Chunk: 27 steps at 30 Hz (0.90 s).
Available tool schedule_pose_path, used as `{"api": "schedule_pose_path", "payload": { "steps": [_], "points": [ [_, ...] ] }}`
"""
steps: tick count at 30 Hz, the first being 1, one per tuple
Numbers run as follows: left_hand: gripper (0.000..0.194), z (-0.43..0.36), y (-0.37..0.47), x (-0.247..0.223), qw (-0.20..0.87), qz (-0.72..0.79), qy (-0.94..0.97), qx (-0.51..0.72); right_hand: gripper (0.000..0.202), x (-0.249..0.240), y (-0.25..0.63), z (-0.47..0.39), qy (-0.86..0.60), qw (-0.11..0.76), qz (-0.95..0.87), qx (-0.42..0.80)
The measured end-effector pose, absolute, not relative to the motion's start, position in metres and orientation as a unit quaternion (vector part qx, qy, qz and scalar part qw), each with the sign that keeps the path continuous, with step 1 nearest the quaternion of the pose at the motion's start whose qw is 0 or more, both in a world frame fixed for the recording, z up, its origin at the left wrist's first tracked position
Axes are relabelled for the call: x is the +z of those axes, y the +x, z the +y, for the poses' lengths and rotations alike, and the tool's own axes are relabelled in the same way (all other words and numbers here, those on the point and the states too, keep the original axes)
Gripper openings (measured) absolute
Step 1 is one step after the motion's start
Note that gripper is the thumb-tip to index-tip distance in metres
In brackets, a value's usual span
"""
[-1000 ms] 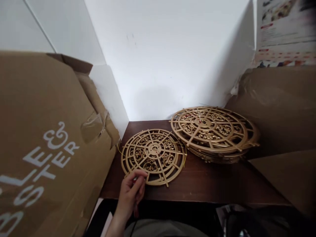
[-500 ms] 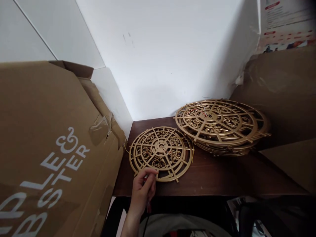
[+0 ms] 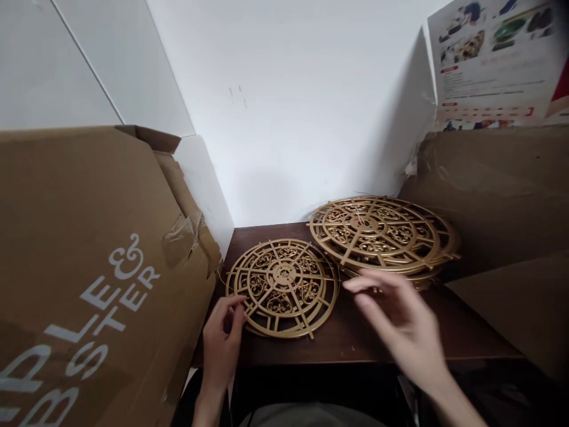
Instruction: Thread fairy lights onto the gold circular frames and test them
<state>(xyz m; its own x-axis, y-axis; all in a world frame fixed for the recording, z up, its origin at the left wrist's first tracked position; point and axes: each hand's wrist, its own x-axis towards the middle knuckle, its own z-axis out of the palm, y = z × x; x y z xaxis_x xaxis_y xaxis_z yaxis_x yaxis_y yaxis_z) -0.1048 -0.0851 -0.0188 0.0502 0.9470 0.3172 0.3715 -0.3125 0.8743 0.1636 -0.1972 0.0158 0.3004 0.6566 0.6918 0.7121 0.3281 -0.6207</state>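
Observation:
A gold round openwork panel (image 3: 284, 274) with scrollwork and spokes lies on the dark brown wooden tabletop (image 3: 351, 344); at least one more ring shows beneath it. At its lower left rim, my left hand (image 3: 222, 332) has thumb and forefinger pinched together on the edge, the other fingers curled. My right hand (image 3: 406, 326), a little blurred, hovers right of this panel with thumb and forefinger apart and nothing between them. Just beyond that hand is a stack of similar gold panels (image 3: 382, 231), leaning slightly, its front edge partly hidden by the fingers. Thin wires lie on both.
A large cardboard box (image 3: 111, 207) with white lettering stands close on the left. On the right are another cardboard box (image 3: 498, 190) and a printed sheet (image 3: 489, 71). A white wall (image 3: 302, 118) rises behind the tabletop.
My right hand has come into view from the right. My left hand has moved left along the rim; the red object seen in it before no longer shows. The camera view has shifted.

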Motion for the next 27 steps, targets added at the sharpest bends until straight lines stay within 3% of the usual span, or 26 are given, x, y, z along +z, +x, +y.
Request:
{"api": "schedule_pose_path", "payload": {
  "steps": [6, 10, 16, 27],
  "points": [
    [0.079, -0.058, -0.110, -0.014, 0.167, 0.647, 0.671, 0.321, 0.051, -0.045, 0.145, -0.172, -0.712, 0.372, -0.596, -0.016],
    [0.090, -0.063, -0.093, -0.006, 0.129, 0.704, 0.657, 0.235, 0.044, -0.060, 0.145, -0.167, -0.730, 0.324, -0.601, -0.042],
    [0.071, -0.062, -0.098, -0.010, 0.107, 0.686, 0.684, 0.224, 0.037, -0.057, 0.143, -0.169, -0.725, 0.356, -0.590, -0.012],
    [0.051, -0.070, -0.108, -0.019, 0.192, 0.618, 0.710, 0.277, 0.030, -0.055, 0.157, -0.168, -0.713, 0.413, -0.564, 0.054]
  ]
}}
